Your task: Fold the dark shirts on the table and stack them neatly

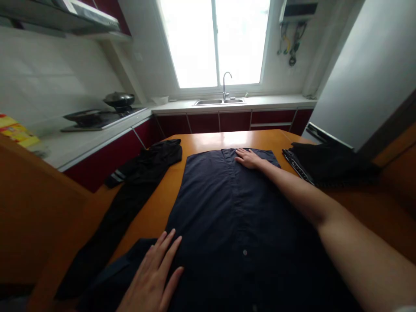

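A dark navy button-up shirt [211, 195] lies spread out on the wooden table [208, 139], its button strip running down the middle and its hem toward the window. My right hand [248, 159] rests flat near the far hem, right of the button strip, fingers outstretched. Close to me, my left hand [156, 271] lies open on the shirt's left side, beside a sleeve [113, 277] that stretches out to the left. The collar end is out of view below.
Left on the table lies a black garment [130, 190] with white stripes. A folded dark stack of clothes [325, 162] sits at the right. Beyond are a counter with a sink [209, 102], a stove with a wok [118, 99], and a fridge [367, 73].
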A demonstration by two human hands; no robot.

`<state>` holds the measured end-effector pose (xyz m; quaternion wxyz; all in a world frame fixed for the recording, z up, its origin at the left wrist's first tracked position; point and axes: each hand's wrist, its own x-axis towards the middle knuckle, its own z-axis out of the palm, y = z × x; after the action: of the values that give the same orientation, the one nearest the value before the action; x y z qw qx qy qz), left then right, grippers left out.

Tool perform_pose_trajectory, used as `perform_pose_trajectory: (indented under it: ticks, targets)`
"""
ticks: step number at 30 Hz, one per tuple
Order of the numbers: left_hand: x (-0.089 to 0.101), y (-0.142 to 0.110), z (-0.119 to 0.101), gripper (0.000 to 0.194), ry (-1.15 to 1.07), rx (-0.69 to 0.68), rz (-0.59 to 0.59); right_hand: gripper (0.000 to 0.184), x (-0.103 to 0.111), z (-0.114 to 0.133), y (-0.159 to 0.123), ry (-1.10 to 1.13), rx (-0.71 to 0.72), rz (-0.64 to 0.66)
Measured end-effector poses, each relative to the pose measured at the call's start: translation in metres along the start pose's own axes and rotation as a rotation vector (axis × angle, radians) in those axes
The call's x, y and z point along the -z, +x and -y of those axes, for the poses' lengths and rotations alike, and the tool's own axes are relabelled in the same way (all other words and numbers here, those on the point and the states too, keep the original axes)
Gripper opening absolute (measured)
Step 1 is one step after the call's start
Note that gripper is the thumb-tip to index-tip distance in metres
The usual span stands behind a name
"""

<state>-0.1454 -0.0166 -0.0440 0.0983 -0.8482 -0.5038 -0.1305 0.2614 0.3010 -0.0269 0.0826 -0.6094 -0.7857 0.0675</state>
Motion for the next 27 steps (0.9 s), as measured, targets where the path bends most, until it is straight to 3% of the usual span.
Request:
perform_pose_trajectory:
  ticks: [3,5,7,10,13,15,21,24,27]
  targets:
    - [-0.002,-0.001,0.002,0.066,0.006,-0.003,-0.015,0.067,0.014,-0.009,0.011,-0.012,-0.159,-0.102]
    - [-0.004,-0.002,0.004,0.066,0.004,0.004,-0.019,0.066,0.011,0.002,-0.003,-0.017,-0.153,-0.163]
    - [-0.007,-0.002,0.005,0.065,0.001,0.008,-0.012,0.066,-0.001,0.02,-0.032,-0.006,-0.032,-0.181]
    - [-0.009,-0.002,0.006,0.064,-0.012,0.013,-0.007,0.071,-0.023,0.039,-0.084,0.033,0.275,-0.108]
    - [-0.008,0.0,0.006,0.065,-0.023,0.007,-0.011,0.072,-0.028,0.03,-0.111,0.056,0.383,-0.022]
    - [-0.006,0.001,0.007,0.065,-0.031,-0.001,-0.007,0.071,-0.02,0.005,-0.105,0.05,0.306,0.005]
    - [-0.004,0.001,0.005,0.06,-0.051,0.015,-0.014,0.062,0.023,-0.08,-0.047,-0.017,-0.1,-0.014]
    - [-0.007,-0.001,0.003,0.06,-0.056,0.042,-0.027,0.063,0.031,-0.081,-0.042,-0.037,-0.191,-0.087]
    - [-0.009,-0.002,0.004,0.059,-0.063,0.055,-0.002,0.063,0.018,-0.047,-0.069,-0.004,-0.103,-0.155]
